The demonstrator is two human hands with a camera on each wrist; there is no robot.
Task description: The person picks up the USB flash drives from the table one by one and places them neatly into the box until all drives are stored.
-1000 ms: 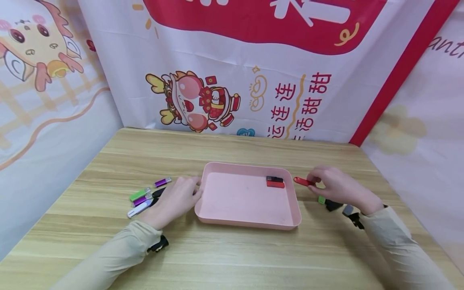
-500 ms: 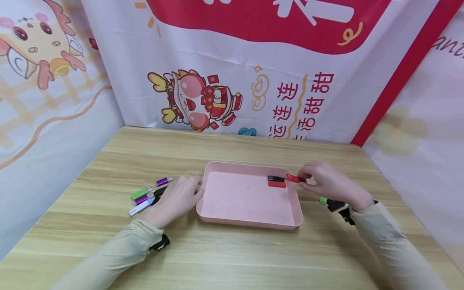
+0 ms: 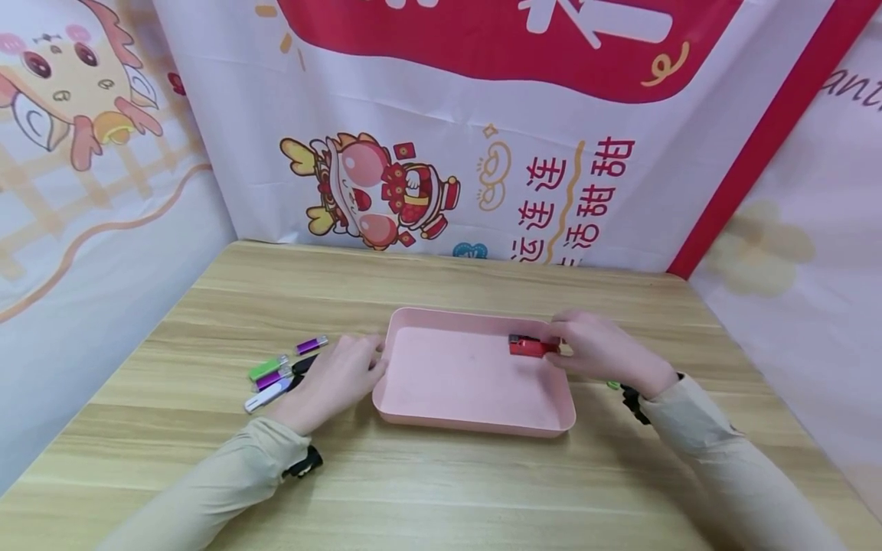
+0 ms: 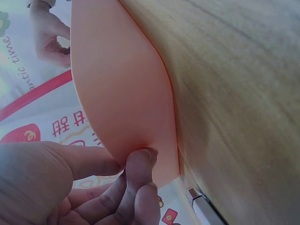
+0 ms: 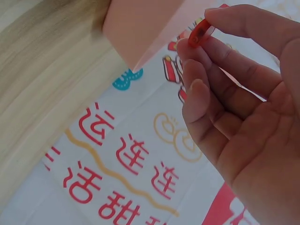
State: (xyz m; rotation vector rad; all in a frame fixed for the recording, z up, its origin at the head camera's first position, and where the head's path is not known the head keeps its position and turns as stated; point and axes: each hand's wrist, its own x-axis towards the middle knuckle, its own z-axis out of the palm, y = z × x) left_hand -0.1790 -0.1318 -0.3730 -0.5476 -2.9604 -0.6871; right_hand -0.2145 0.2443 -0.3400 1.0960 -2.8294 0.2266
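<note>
Right grip (image 5: 251, 112) with red stick (image 5: 200, 33) between thumb and fingertips (image 5: 193, 52).

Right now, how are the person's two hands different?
The left hand pinches the wall of the pink tray, while the right hand pinches a small red stick. The left hand is at the tray's left side; the right hand is at its right side. Both come out of beige sleeves.

place: screened-off work spot, wider setting unclear | wood-grain table (image 3: 441, 490) | printed hangings (image 3: 468, 99) on three sides
</note>
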